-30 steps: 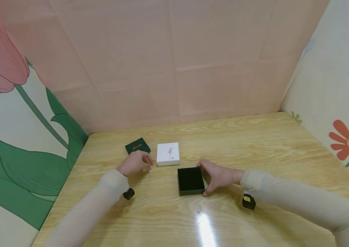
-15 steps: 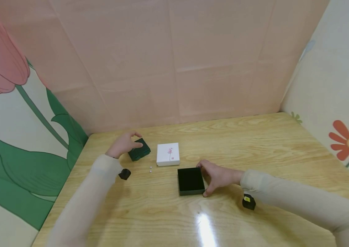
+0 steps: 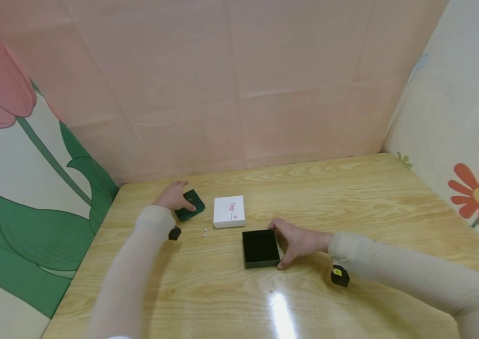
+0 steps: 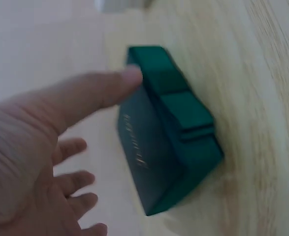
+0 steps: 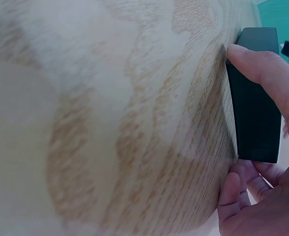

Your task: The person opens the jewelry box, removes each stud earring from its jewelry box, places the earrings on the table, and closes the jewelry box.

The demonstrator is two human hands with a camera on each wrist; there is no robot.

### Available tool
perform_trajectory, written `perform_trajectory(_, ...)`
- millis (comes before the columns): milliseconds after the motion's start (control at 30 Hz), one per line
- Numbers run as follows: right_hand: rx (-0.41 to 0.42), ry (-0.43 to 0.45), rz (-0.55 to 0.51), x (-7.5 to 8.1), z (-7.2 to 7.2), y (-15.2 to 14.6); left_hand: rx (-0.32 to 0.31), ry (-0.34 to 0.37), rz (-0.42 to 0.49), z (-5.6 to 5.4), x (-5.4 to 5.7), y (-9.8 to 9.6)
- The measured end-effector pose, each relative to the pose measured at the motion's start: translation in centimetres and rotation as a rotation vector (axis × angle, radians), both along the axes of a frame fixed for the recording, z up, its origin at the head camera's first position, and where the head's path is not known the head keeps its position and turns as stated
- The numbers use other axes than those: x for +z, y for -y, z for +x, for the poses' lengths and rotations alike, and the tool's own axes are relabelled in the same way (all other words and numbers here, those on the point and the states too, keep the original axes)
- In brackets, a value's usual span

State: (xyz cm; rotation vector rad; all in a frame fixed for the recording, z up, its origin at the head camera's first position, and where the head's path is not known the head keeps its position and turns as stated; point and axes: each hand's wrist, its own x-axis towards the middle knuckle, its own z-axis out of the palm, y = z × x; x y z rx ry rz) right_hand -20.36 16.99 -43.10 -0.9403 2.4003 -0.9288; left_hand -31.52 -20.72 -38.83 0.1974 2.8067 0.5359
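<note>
My right hand (image 3: 300, 241) grips an open, dark green box (image 3: 261, 264) by its right side, thumb at the near corner and fingers at the far one. The box's inside looks black. My left hand (image 3: 172, 195) is over a dark green box lid (image 3: 188, 215) with gold lettering and a green ribbon bow. In the left wrist view, the thumb reaches the edge of the lid (image 4: 156, 147) while the other fingers spread apart beyond it; whether the thumb presses on it I cannot tell. Two tiny shiny studs (image 3: 205, 232) lie on the table between lid and box.
A white box (image 3: 228, 212) with a pink flower print stands between the lid and the open box, slightly farther back. Pink cloth (image 3: 239, 117) hangs behind the wooden table (image 3: 328, 197). Patterned panels rise at both sides.
My left hand has left the two studs and moved back and left to the green lid, coming down closer to it. The right hand keeps its grip on the box.
</note>
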Motion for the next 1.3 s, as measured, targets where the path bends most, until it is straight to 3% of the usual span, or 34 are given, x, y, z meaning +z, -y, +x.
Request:
perform_trajectory(167,-0.001,-0.001,-0.003,0.0,0.0,0.0,-0.026,0.044,-0.059,-1.0,-1.1,0.0)
perform_trajectory(400,0.010,-0.024,-0.016,-0.2,0.0,0.0,-0.027,0.129,-0.010,-1.4,-1.8,-0.1)
perform_trajectory(633,0.005,-0.030,0.004,0.0,0.0,-0.1,-0.014,0.077,-0.035,-1.0,-2.1,-0.2)
perform_trajectory(767,0.010,-0.039,0.001,0.1,0.1,0.0,0.003,0.065,-0.038,-0.8,-1.7,0.0)
perform_trajectory(867,0.008,-0.037,-0.001,0.1,0.1,0.0,0.014,0.061,-0.058,-0.6,-0.8,0.2)
perform_trajectory(1033,0.007,-0.038,-0.007,0.0,0.0,-0.1,0.012,0.006,-0.053,0.1,2.1,-0.8)
perform_trajectory(1167,0.013,-0.042,-0.014,-0.2,-0.2,-0.2,-0.017,-0.067,0.047,1.1,5.1,-2.9)
perform_trajectory(1300,0.011,-0.043,-0.010,-0.4,-0.2,-0.2,-0.072,-0.125,0.137,3.0,8.2,-5.8)
